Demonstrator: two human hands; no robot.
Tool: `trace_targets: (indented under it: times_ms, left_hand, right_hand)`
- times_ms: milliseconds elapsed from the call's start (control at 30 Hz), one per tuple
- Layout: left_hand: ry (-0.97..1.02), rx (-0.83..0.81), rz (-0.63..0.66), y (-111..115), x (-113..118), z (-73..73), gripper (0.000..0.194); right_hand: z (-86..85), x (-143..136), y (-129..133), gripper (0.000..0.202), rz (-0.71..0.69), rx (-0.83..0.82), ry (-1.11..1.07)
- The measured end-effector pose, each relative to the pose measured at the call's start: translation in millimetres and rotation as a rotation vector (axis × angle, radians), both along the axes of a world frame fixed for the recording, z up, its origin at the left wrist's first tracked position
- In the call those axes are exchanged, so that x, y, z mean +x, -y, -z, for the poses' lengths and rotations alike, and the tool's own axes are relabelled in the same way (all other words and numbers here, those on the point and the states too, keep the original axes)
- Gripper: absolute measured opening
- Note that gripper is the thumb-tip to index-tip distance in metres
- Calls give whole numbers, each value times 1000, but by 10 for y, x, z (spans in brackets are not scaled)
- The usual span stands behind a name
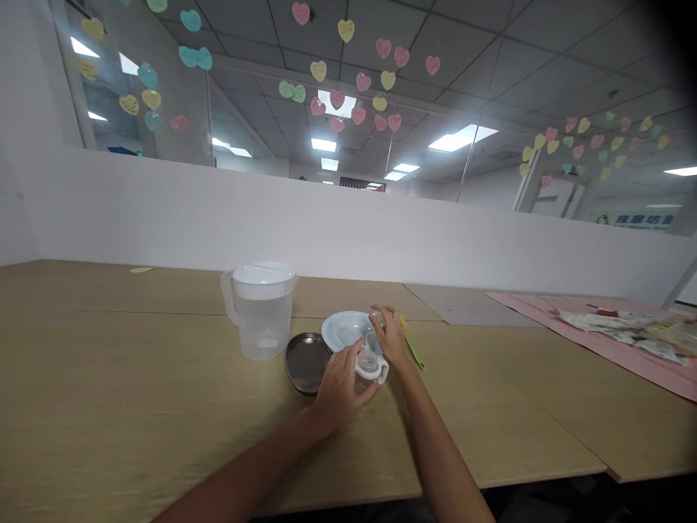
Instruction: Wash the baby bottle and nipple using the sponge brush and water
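We have both bare hands together over the middle of the wooden table (163,407), with the cup (368,362) between them. Our left hand (336,381) is closed around the left side of this small white cup, the thumb along its near side. The cup's round clear top faces up, and its looped handle points to the right, near our right wrist.

Our right hand (390,335) curls above the right edge of the plate (331,327), with a small clear piece (377,317) at the fingertips (we cannot tell whether it is gripped or only touched).

The pale blue plate lies just beyond the cup, with something clear in it. To the left of the left hand we see a metal bowl (305,359), and past that a lidded pitcher (265,319), its handle turned left. A utensil (414,352) with a yellow head and green handle lies just right of our right hand.

Farther right, a pink cloth (523,309) bears a spread of packets (615,327). Behind the table stands a white wall (327,229), with heart-shaped notes (345,30) on the glass above it.
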State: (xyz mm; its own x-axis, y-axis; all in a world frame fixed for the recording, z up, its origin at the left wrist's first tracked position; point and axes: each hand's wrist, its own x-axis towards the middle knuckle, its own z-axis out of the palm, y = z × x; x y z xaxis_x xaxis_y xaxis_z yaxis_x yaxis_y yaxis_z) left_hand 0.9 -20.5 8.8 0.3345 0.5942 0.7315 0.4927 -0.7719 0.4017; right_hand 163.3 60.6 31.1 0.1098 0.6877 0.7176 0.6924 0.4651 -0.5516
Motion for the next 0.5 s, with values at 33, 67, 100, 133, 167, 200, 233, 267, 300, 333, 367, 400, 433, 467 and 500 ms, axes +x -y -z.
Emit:
trace_targets:
  times_ms: [33, 67, 100, 133, 167, 200, 233, 267, 300, 333, 367, 400, 433, 467, 500]
  left_hand:
    - [-4, 2, -1, 0, 0, 0, 66]
    - [-9, 4, -1, 0, 0, 1, 66]
    - [-14, 7, -2, 0, 0, 3, 65]
    - [-19, 9, -4, -1, 0, 5, 64]
    - [-24, 12, -7, -1, 0, 7, 64]
    - [-29, 14, -9, -3, -1, 10, 63]
    - [-32, 15, -12, -4, -2, 12, 63]
    - [-34, 18, -13, -7, -3, 14, 62]
    - [-34, 24, -13, -9, -4, 16, 63]
    - [-35, 31, -14, -12, -6, 18, 63]
    - [-35, 42, -15, -15, -7, 18, 63]
    - [-34, 55, -16, -18, -8, 18, 63]
    - [-34, 67, -17, -20, -9, 17, 64]
    - [-33, 79, -19, -21, -10, 16, 64]
    - [-31, 89, -21, -21, -10, 15, 63]
  right_hand:
    - [-4, -1, 0, 38, -9, -5, 11]
    - [-7, -1, -4, 38, -26, -4, 19]
    - [-9, -3, -11, 39, -46, 1, 25]
    - [-10, -4, -18, 39, -62, 6, 31]
    - [-10, -6, -25, 39, -71, 8, 34]
    - [-9, -8, -31, 40, -70, 5, 29]
    - [-9, -11, -35, 41, -60, -1, 11]
    - [-8, -14, -39, 42, -45, -11, -19]
    - [-7, -18, -42, 43, -34, -22, -60]
    - [-5, -21, -46, 44, -30, -31, -113]
    - [-1, -25, -53, 46, -35, -41, -170]
    - [4, -28, -64, 47, -46, -51, -227]
    - [10, -29, -80, 48, -60, -59, -287]
    - [19, -27, -100, 48, -76, -66, -347]
    - [28, -21, -124, 48, -91, -72, -403]
